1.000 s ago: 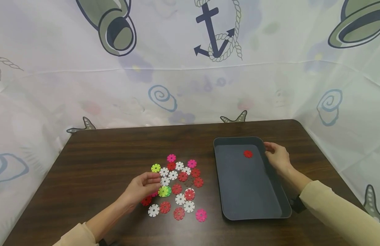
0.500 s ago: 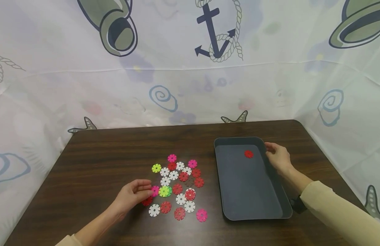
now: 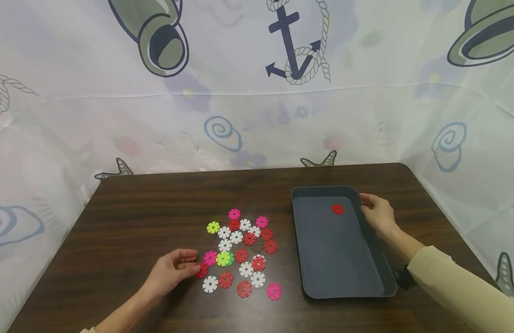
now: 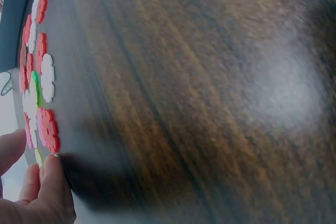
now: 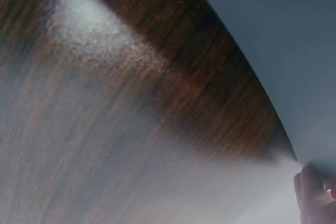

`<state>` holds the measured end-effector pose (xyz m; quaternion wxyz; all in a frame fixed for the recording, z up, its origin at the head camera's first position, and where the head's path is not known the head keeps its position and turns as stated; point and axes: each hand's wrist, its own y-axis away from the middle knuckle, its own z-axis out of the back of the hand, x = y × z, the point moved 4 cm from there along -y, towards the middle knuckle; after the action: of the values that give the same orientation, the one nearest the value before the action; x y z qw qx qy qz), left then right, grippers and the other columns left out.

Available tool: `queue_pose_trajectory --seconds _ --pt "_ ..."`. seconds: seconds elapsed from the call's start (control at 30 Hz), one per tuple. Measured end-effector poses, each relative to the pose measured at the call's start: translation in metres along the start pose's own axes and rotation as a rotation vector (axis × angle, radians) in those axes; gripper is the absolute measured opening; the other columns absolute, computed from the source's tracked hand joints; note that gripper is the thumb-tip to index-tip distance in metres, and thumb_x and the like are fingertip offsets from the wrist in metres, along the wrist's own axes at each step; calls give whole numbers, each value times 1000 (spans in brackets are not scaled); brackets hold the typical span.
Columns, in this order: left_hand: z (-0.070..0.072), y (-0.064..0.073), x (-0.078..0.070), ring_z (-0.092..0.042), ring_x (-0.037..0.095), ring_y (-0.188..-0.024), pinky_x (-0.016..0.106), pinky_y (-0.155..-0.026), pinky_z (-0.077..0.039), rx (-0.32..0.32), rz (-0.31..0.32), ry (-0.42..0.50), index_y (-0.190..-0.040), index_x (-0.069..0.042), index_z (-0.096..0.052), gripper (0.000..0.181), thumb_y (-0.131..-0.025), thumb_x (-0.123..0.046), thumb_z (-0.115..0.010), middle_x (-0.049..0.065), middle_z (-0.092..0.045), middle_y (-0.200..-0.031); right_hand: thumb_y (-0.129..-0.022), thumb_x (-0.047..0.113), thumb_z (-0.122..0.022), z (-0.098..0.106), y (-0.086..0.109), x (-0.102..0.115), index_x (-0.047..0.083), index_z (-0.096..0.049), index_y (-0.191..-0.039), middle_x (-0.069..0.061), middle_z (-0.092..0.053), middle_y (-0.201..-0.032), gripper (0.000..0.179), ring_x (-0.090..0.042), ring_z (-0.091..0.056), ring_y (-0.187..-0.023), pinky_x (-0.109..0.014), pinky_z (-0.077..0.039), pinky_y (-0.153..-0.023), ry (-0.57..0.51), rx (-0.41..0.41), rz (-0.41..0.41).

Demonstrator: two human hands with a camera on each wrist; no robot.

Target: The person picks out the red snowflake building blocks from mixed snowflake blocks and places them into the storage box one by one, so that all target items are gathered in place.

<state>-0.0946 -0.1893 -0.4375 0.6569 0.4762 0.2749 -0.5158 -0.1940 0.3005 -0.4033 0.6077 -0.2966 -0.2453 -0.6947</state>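
On the table (image 3: 157, 199) lies a loose cluster of notched plastic building discs in red, white, pink, yellow-green and green. The left hand (image 3: 169, 273) is at the cluster's left side, its thumb tip right at the edge of a red disc (image 3: 201, 269). Seen from the left wrist, that red disc (image 4: 49, 132) lies flat at the fingertips. A grey rectangular tray (image 3: 340, 259) stands to the right, holding a single red disc (image 3: 337, 209) near its far end. Its right rim is held near the far corner by the right hand (image 3: 378, 215), thumb and fingers at the edge.
A pink disc (image 3: 274, 291) lies apart, between the cluster and the tray. A white disc (image 3: 210, 284) is at the cluster's near left. Behind the table hangs a printed white cloth (image 3: 257, 125), which also runs along both sides.
The left hand has drawn back to the left and nearer the person, from the white discs past a pink disc to the red one. The right hand stays at the tray.
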Motion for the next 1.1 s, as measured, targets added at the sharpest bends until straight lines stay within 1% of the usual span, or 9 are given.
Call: queue_pose_trajectory --seconds 0.13,0.27,0.33,0.5,0.63,0.73,0.93,1.1 --pt "-1 1 0 -65 19 -90 26 -72 -55 -26 -33 -69 -115 5 -58 47 -76 -11 -78 14 -64 -110 -89 -3 -48 0 0 0 -10 -50 -127 -31 -56 -120 39 -42 -54 -111 -46 -46 -86 -1 -1 -4" --pt "-2 1 -2 -65 18 -85 27 -69 -55 -49 -83 -182 -112 2 -61 46 -72 -13 -81 11 -66 -105 -89 -2 -48 -1 0 -1 -10 -49 -128 -31 -56 -121 39 -42 -54 -112 -46 -46 -87 -5 4 -12" --pt "-3 0 -3 -65 17 -83 27 -68 -55 -59 -104 -220 -110 1 -63 45 -71 -13 -82 10 -67 -103 -89 -2 -47 -1 0 -2 -10 -49 -128 -31 -56 -121 40 -42 -53 -112 -47 -46 -88 -10 8 -16" --pt "-6 -1 -5 -63 14 -79 23 -66 -54 -80 -145 -281 -104 -1 -66 40 -69 -11 -83 7 -64 -98 -89 -2 -47 -1 -1 -2 -10 -48 -129 -31 -55 -122 40 -43 -53 -113 -48 -45 -89 -10 12 -14" --pt "-7 0 -6 -60 12 -77 22 -67 -53 -91 -176 -335 -100 -2 -67 38 -67 -11 -84 7 -61 -94 -89 -3 -48 -1 -1 -3 -10 -49 -128 -31 -56 -121 40 -42 -53 -112 -47 -46 -88 -5 6 -13" --pt "-7 0 -6 -59 11 -77 20 -66 -52 -94 -190 -353 -98 -4 -68 37 -67 -12 -84 6 -60 -92 -89 -3 -48 -1 -1 -3 -10 -49 -128 -31 -56 -121 40 -42 -54 -112 -45 -47 -86 -7 0 -14" --pt "-8 1 -7 -58 9 -76 17 -65 -50 -103 -220 -369 -94 -6 -69 32 -67 -13 -84 5 -58 -90 -89 -4 -49 -1 -1 -2 -10 -50 -127 -31 -56 -120 39 -42 -54 -112 -46 -46 -87 -6 -3 -6" --pt "-9 2 -8 -57 9 -76 18 -65 -50 -108 -237 -388 -92 -8 -70 31 -66 -12 -85 4 -58 -90 -89 -4 -49 -1 0 0 -10 -50 -127 -31 -56 -119 39 -42 -54 -111 -41 -48 -82 0 1 -7"
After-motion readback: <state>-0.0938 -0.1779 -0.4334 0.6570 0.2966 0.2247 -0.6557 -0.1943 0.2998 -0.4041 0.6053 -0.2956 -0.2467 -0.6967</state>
